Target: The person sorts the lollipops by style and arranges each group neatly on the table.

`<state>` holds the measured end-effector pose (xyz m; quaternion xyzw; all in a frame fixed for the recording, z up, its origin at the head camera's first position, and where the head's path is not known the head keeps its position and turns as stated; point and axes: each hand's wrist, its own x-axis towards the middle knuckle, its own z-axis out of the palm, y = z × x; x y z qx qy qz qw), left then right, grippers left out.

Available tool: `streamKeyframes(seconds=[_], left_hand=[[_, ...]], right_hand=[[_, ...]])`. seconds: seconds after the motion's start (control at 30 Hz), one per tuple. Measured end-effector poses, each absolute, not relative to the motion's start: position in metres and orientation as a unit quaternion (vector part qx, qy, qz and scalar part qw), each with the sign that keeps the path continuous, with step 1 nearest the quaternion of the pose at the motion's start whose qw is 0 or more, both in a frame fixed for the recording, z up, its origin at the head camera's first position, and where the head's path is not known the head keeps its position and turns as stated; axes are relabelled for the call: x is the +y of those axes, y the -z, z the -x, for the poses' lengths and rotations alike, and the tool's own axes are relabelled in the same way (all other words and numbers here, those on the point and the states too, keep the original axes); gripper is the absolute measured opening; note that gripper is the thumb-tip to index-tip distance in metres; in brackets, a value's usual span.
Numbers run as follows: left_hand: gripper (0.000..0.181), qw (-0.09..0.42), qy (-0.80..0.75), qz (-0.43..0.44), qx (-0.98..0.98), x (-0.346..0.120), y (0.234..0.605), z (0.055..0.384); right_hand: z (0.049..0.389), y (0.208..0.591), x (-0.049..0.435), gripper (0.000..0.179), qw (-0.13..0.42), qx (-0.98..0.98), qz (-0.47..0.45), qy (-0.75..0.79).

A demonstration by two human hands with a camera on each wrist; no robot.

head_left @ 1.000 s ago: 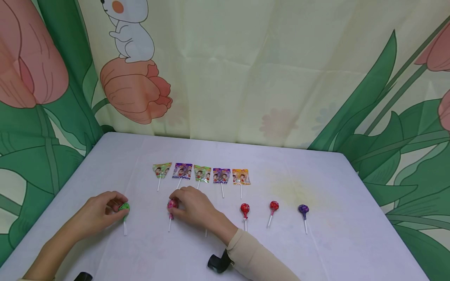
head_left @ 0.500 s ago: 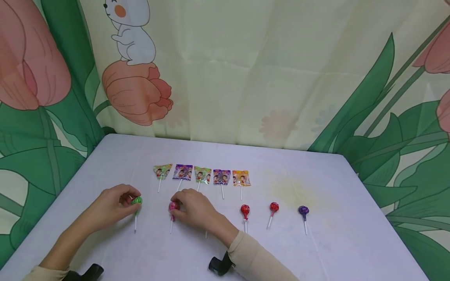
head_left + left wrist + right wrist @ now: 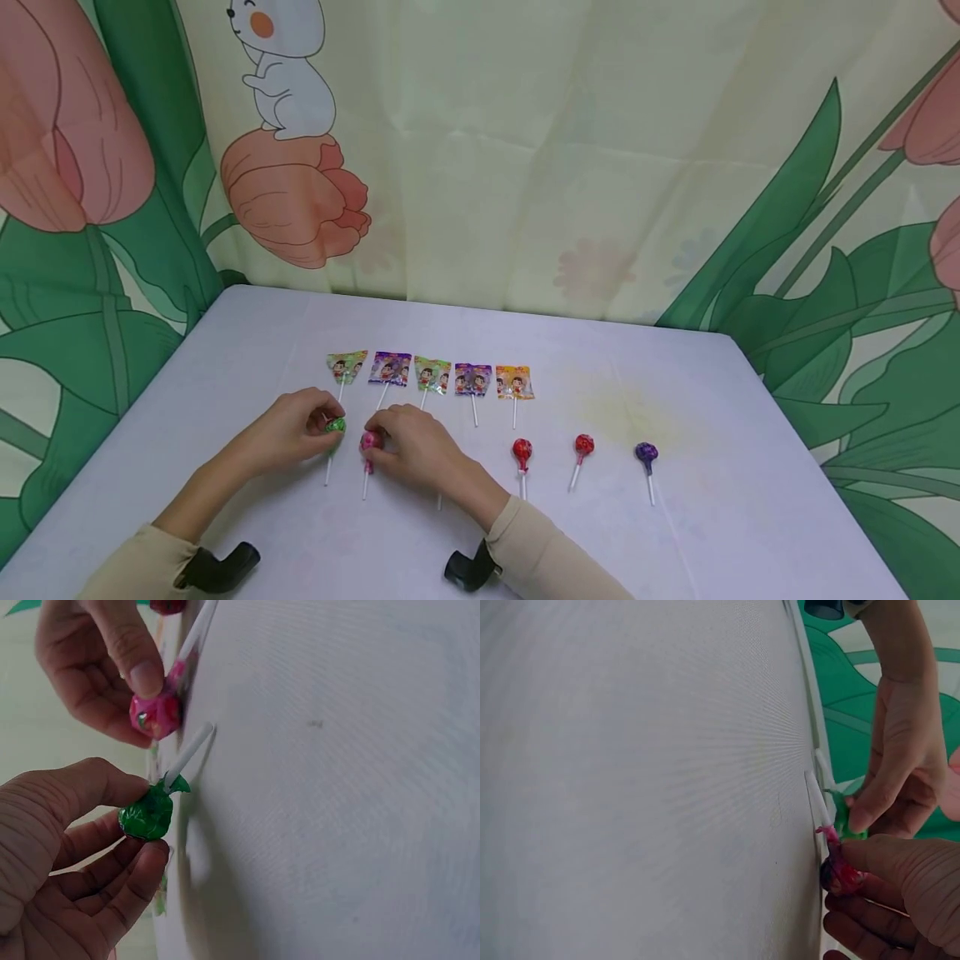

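My left hand [image 3: 288,429] pinches a green-wrapped lollipop [image 3: 336,425] by its round head, the white stick pointing toward the near side. Thumb and fingertips press on the wrapper in the left wrist view, where the green lollipop [image 3: 146,814] is seen close up. Just to the right, my right hand [image 3: 416,448] holds a pink-wrapped lollipop [image 3: 368,442] between thumb and fingers. Its white stick also points nearward. The two lollipops are side by side with a small gap. Below my right wrist a white stick end [image 3: 439,502] shows; its head is hidden.
Along the back lie several lollipops in flat printed wrappers, including an orange one [image 3: 514,381] and a purple one [image 3: 472,377]. To the right are two red lollipops, one nearer [image 3: 522,452] and one farther right [image 3: 584,446], then a purple ball lollipop [image 3: 647,454]. White cloth covers the table [image 3: 750,500].
My left hand has carried the green lollipop rightward across the table, to beside the pink one. The right hand keeps its hold on the pink lollipop in nearly the same place.
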<state>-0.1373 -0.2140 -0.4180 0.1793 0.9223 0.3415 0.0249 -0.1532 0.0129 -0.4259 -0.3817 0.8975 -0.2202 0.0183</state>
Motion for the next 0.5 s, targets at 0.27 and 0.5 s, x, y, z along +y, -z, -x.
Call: streamKeyframes(seconds=[0.27,0.5], left_hand=[[0.019,0.032,-0.335,-0.175,0.925,-0.2111,0.4216,0.1378],[0.02,0.032,-0.332,-0.169,0.927,-0.2105,0.4223,0.1389]], right_hand=[[0.1529,0.4265,0.012,0.026,0.024,0.895,0.383,0.227],[0.1554,0.4209,0.0115,0.025,0.017,0.894,0.382,0.233]])
